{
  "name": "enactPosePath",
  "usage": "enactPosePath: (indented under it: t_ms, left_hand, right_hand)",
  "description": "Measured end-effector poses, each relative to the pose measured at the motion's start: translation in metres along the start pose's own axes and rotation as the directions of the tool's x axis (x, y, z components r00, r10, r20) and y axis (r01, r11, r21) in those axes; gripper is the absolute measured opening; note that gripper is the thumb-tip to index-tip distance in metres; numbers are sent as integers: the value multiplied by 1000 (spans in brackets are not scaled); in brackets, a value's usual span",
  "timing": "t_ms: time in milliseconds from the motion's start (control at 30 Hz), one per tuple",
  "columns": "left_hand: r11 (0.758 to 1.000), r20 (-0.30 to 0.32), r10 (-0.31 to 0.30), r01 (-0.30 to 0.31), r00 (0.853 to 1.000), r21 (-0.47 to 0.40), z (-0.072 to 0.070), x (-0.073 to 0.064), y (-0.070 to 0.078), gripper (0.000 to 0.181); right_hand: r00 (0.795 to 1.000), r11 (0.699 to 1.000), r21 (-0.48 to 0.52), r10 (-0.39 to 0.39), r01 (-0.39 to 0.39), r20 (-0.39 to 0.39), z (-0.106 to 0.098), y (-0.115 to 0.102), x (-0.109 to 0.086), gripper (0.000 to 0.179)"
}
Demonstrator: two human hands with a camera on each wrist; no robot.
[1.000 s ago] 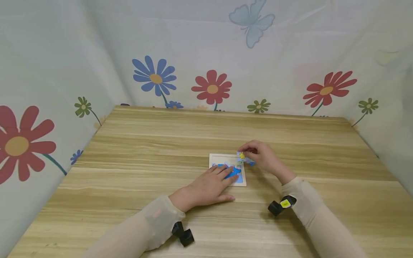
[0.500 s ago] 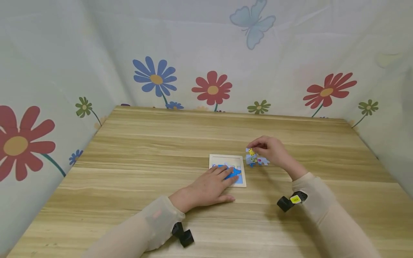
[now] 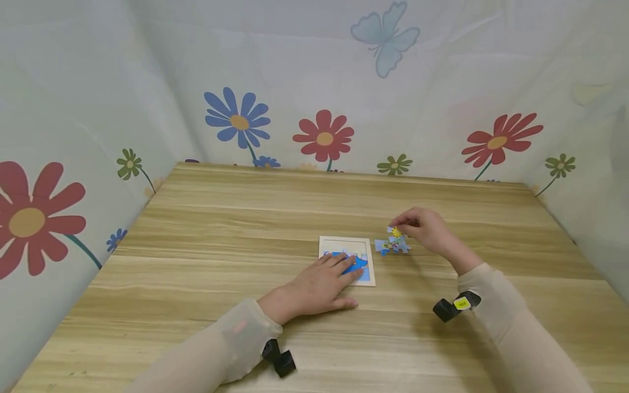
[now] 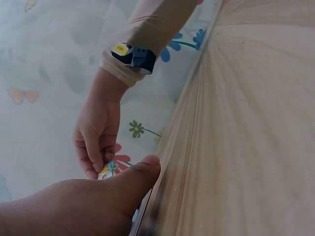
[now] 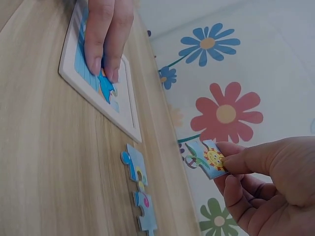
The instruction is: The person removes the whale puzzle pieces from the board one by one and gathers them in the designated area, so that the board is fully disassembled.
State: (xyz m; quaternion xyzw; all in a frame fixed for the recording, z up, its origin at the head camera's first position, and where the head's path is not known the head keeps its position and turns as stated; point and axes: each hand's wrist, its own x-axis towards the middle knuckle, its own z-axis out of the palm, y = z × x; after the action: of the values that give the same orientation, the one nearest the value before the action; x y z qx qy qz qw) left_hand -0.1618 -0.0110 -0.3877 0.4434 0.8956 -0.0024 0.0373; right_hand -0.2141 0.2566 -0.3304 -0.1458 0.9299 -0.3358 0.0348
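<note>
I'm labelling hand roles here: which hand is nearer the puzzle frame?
Left. The left hand lies partly over the puzzle frame; the right hand is off to the frame's right, apart from it, pinching the sun piece.

Beige sleeves carry black wrist cameras, one bearing a yellow label.

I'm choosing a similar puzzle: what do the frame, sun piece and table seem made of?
Frame: probably light wood, smooth and matte, by its plain pale rim.
Sun piece: card or thin wood, smooth, by its flat printed face.
Table: wood or wood-look laminate, slight sheen, by its grain and reflections.
</note>
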Motion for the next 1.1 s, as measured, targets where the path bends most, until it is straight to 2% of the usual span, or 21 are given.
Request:
enactPosePath:
  t_ms: [333,900,1100]
  left_hand:
    - [1000,0,-6,6,1000,2,0,-1,1,68]
    - [1000,-3,-5,5,1000,1,0,-1,1,68]
    - [1000,-3,-2,2,1000,2,1,-1,1,68]
  right_hand:
    - [999,999,-21,34,-34,3,-7,14,-7,18]
    - [998,998,20,59,-60,17,-10,36,-16,18]
    - [996,996,-8,91,-90,24,-9,42,-17,17]
